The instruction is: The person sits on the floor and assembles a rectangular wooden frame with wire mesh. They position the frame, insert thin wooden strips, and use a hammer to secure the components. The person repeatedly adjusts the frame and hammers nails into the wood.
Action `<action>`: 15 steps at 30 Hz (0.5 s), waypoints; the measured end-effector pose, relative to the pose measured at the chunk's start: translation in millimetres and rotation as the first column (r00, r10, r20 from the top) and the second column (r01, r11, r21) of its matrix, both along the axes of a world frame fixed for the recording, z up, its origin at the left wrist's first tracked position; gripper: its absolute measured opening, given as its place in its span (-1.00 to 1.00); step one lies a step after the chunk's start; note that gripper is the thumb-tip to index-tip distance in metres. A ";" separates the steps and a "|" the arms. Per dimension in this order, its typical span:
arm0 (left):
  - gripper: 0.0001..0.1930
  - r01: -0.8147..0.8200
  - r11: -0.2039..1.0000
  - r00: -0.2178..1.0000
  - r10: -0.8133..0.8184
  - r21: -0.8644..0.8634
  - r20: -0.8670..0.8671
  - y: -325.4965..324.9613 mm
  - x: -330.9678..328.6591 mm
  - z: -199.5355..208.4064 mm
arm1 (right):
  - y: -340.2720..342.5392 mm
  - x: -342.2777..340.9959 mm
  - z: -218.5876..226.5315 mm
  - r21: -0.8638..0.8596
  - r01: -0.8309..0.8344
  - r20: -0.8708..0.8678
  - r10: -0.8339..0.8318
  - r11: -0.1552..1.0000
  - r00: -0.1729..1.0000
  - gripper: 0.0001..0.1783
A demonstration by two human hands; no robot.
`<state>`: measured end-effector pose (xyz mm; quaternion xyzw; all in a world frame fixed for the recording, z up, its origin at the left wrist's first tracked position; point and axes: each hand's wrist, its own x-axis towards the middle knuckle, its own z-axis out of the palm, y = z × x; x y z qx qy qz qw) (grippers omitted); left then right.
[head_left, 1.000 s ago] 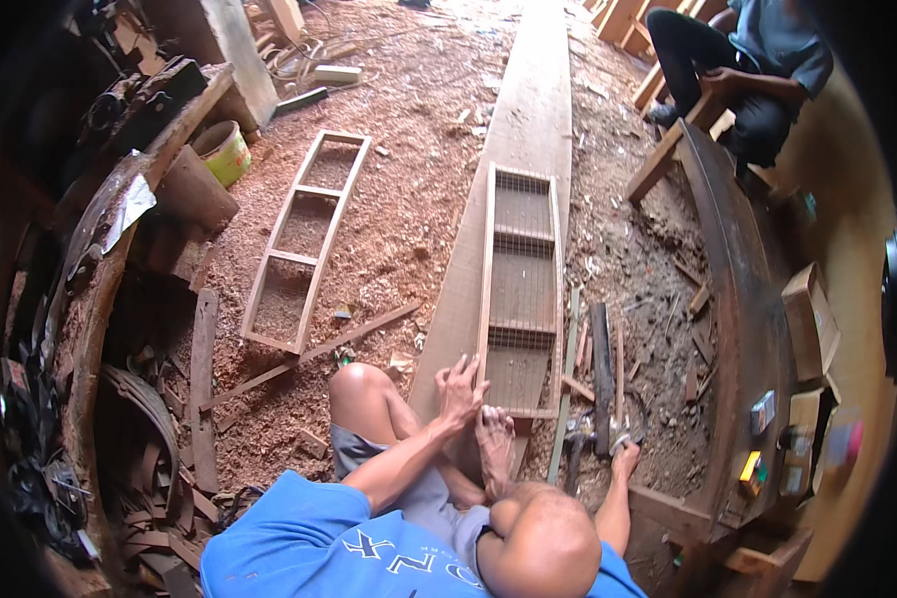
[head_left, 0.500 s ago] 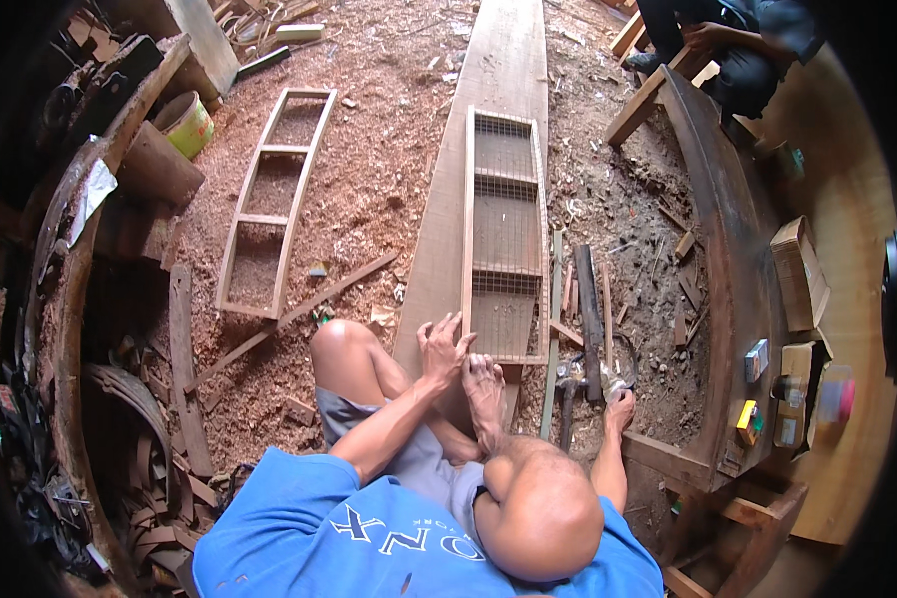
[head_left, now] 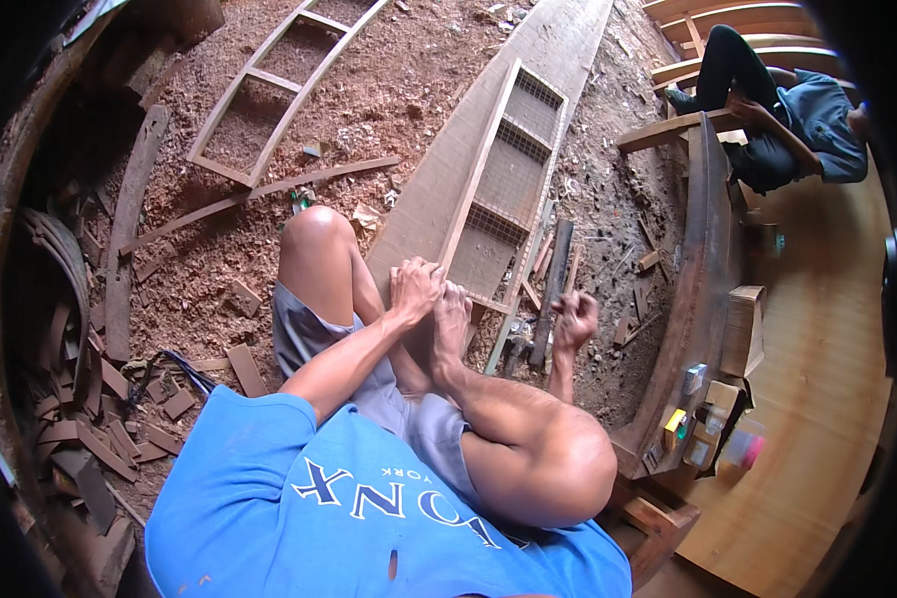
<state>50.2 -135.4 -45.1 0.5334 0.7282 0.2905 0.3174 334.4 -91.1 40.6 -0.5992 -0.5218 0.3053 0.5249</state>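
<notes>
A long wooden frame [head_left: 481, 169] with crossbars and wire mesh lies on a wide plank [head_left: 424, 194] in front of me. My left hand [head_left: 416, 289] is closed at the frame's near left corner, fingers bent against the wood. Right beside it, my bare foot [head_left: 452, 317] presses at the near end. My right hand [head_left: 574, 321] is raised off the ground to the right of the frame, fingers curled together. Whatever may be between those fingers is too small to make out. Below and left of it, a dark bar [head_left: 551, 289] lies on the ground.
A second wooden frame [head_left: 272, 80] lies on the shavings at the far left, near a thin strip [head_left: 269, 189]. A dark bench [head_left: 703, 219] runs along the right, with small boxes [head_left: 695, 379] beside it. A person [head_left: 822, 125] sits beyond. Wood offcuts [head_left: 90, 439] pile at lower left.
My right hand has lifted from the ground beside the tools and moved toward the frame. My left hand stays at the corner. The whole view has turned and shifted.
</notes>
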 end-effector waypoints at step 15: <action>-0.76 0.136 0.981 0.595 -0.190 0.135 0.781 28.5 -30.5 -16.2 | -15.5 -146.5 -28.5 -0.510 -0.418 -0.369 0.248 0.751 0.896 -0.74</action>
